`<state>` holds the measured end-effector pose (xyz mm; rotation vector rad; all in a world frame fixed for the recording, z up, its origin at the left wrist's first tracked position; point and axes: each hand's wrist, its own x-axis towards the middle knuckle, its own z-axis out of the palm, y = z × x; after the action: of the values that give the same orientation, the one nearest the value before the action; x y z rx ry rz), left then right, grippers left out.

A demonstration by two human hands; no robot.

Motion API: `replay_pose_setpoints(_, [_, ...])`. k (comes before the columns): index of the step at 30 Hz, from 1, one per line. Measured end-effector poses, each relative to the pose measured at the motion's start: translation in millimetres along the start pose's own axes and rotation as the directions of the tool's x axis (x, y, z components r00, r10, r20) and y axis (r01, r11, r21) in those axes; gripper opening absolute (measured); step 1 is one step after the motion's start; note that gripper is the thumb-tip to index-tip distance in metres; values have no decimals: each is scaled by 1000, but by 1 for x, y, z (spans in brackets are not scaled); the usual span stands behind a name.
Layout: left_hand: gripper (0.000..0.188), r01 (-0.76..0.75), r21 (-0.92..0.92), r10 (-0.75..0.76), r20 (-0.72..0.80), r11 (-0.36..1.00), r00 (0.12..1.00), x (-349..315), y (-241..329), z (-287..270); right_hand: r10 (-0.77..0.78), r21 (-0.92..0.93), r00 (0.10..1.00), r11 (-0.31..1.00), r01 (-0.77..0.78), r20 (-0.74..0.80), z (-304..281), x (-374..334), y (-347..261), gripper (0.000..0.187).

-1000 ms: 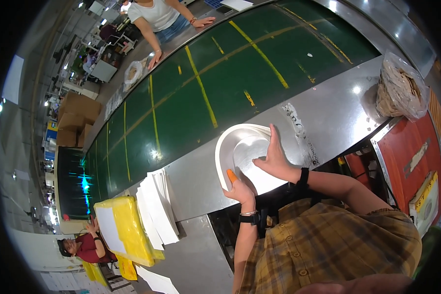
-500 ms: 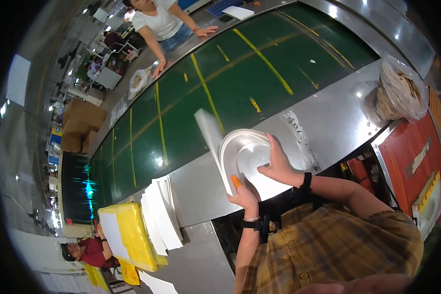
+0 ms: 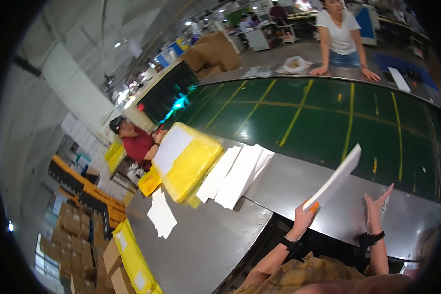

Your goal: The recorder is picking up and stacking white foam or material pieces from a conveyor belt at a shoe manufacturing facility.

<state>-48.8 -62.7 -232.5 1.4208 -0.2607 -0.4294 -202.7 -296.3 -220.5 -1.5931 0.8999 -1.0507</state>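
Note:
A thin sheaf of white sheets point(image 3: 334, 176) stands tilted over the metal table edge, seen nearly edge-on. My left hand point(image 3: 301, 220) grips its lower end, with an orange cover on one finger. To the right of the sheaf, my right hand point(image 3: 376, 208) is empty, its thumb and fingers spread. More white sheets point(image 3: 242, 176) lie in a fanned pile on the metal to the left. Against that pile rests a yellow plastic-wrapped package point(image 3: 196, 169) with a white sheet on top.
A green belt point(image 3: 308, 125) with yellow lines runs beyond the metal table point(image 3: 206, 240). Loose white sheets point(image 3: 161, 215) lie at the left. Across the belt stands a person in white point(image 3: 339, 32), hands on the far edge. Another person in red point(image 3: 139, 147) is at the far left.
The view has swung left. The sheaf was bent into a curve between both hands; now it is nearly straight in my left hand, and my right hand has let go.

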Motion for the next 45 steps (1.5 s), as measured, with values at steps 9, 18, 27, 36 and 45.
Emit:
replay_pose_setpoints(9, [45,40,279,-122,285,960,951,1,35,-49,81,245,996,966,-85,27,28,35,-21,58])
replay_pose_setpoints(18, [40,-259,271,119,443,927,889,9,39,-59,97,303,982,952,-45,-159,29,41,22,37])
replay_pose_setpoints(27, [55,-154,-114,160,51,981,986,-6,11,-51,140,280,987,953,-113,-78,44,35,10,19])
replay_pose_setpoints(36, [38,-180,-166,104,-386,970,916,7,18,-8,95,206,979,977,-56,-182,32,19,5,32])
replay_pose_setpoints(45, [48,-244,-5,237,-221,970,946,27,24,-10,148,299,982,948,-106,-121,22,1,3,26])
